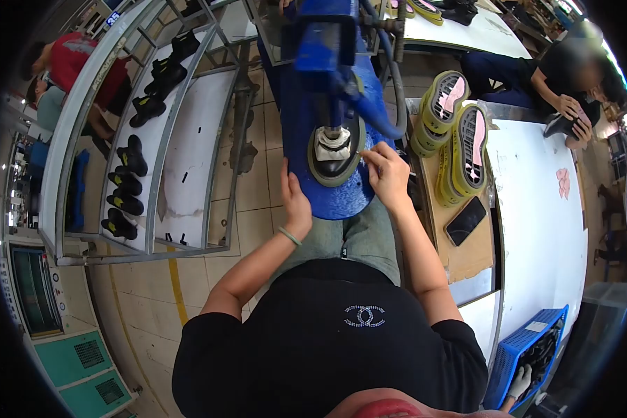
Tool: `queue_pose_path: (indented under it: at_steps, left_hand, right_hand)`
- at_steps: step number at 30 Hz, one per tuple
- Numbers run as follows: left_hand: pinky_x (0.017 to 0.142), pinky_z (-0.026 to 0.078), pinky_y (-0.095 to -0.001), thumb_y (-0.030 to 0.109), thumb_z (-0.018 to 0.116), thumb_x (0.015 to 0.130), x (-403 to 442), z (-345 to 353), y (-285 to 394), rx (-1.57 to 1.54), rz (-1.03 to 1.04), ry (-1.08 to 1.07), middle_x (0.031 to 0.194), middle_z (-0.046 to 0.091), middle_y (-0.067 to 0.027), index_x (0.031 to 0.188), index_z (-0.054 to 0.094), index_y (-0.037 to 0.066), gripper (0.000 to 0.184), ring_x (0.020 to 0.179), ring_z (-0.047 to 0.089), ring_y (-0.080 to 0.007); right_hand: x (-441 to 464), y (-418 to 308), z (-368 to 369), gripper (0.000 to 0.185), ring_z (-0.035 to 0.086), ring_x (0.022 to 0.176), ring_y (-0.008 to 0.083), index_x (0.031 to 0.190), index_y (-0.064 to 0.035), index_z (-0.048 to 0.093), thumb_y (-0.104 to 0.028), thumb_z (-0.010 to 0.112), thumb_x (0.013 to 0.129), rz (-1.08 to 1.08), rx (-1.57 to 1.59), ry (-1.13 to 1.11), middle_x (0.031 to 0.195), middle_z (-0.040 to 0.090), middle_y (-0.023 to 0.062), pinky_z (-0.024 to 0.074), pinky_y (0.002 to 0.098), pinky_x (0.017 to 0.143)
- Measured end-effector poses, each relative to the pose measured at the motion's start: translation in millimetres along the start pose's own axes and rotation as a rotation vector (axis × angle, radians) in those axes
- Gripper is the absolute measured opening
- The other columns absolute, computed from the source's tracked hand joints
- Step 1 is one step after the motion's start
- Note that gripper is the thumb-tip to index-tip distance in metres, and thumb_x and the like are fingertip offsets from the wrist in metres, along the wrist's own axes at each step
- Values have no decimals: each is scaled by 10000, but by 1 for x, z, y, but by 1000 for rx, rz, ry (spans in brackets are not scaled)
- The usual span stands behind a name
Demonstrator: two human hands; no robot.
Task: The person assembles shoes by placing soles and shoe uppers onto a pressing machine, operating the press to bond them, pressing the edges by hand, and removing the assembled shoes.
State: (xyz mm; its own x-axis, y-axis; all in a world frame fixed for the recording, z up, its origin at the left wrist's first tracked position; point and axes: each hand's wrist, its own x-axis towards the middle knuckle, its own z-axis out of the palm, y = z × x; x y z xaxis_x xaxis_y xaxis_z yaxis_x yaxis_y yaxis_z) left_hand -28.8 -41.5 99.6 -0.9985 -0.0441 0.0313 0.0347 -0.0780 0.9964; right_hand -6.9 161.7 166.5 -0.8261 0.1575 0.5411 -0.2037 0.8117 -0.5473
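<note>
A black shoe (pixel 333 168) with a grey-green sole rim sits on the blue plate (pixel 352 205) of a blue press machine (pixel 325 52). The press's metal rod comes down onto it through a white cloth pad (pixel 333 144). My left hand (pixel 297 204) is at the plate's left edge, open, fingers stretched upward and apart from the shoe. On the other side, my right hand (pixel 390 174) is closed in a pinch beside the shoe's right rim. Whatever lies between those fingertips is too small to make out.
Yellow-green soles (pixel 462 157) stand stacked on cardboard at right, near a phone (pixel 465 221). A metal rack (pixel 161 132) at left holds several black shoes. A co-worker (pixel 571 90) handles a shoe at the white table (pixel 536 209). Another person's gloved hand (pixel 520 382) reaches into a blue basket (pixel 508 362).
</note>
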Motion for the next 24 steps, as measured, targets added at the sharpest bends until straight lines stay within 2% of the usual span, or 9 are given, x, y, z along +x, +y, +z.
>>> queue_pose_path:
  at_steps: [5,10,13,14,15,17,19,21,24]
  left_hand:
    - [1149,151,-402,217,423,986,-50,46,4,321,38,50,1520,168,-240,1480,140,-10,613,1409,178,-328]
    - [1143,-15,-454,225,554,917,-81,102,-17,165,49,-48,1504,-139,-275,1422,-255,-24,985,1419,-47,-361]
    - [1123,-96,-470,238,559,918,-89,130,-35,-43,-30,-102,1451,-229,-360,1370,-303,-84,1025,1395,-115,-437]
    - [1136,111,-471,199,602,895,-93,129,-31,282,28,-104,1470,-281,-299,1383,-333,-13,1075,1397,78,-405]
    - [1136,111,-471,199,602,895,-94,125,-24,276,30,-99,1470,-281,-299,1383,-333,-13,1075,1397,78,-405]
    - [1009,371,-430,125,642,859,-93,102,-17,-375,-307,-439,1500,-298,-215,1395,-360,93,1137,1301,320,-311]
    - [844,477,-377,41,645,826,-84,65,-19,-311,-347,-497,1555,-136,-146,1479,-207,138,1078,1172,437,-219]
    - [902,458,-334,-27,610,813,-61,27,12,156,95,-452,1401,260,-112,1512,106,179,886,1206,422,-225]
    - [979,410,-388,-22,599,809,23,2,33,261,283,-119,1372,314,-111,1428,316,138,699,1208,424,-267]
  right_hand:
    - [-19,-4,-20,173,607,675,249,907,-55,700,3,657,749,-8,-61,10,802,587,73,479,337,598]
    - [-22,0,-40,176,597,713,247,887,-64,701,-17,655,724,74,-160,-14,791,576,61,480,352,620]
    - [-20,5,-41,202,595,728,251,899,-66,699,-8,649,712,71,-203,23,800,576,61,479,358,625]
    - [-19,6,-41,215,593,736,253,906,-69,699,-4,646,707,62,-235,36,807,575,63,479,361,628]
    - [-17,6,-40,229,592,745,255,913,-72,698,-1,644,703,52,-263,50,813,575,65,478,363,631]
    - [-16,7,-40,231,592,748,256,913,-74,697,2,642,701,61,-255,50,816,573,65,477,365,633]
    - [-16,8,-39,233,592,752,256,912,-76,696,5,641,700,67,-234,51,819,572,66,476,367,634]
    - [-18,9,-38,231,592,752,256,908,-78,695,10,640,701,44,-284,70,821,573,68,475,366,636]
    - [-20,6,-35,198,596,734,262,899,-73,696,11,642,728,88,-269,90,812,579,72,478,366,627]
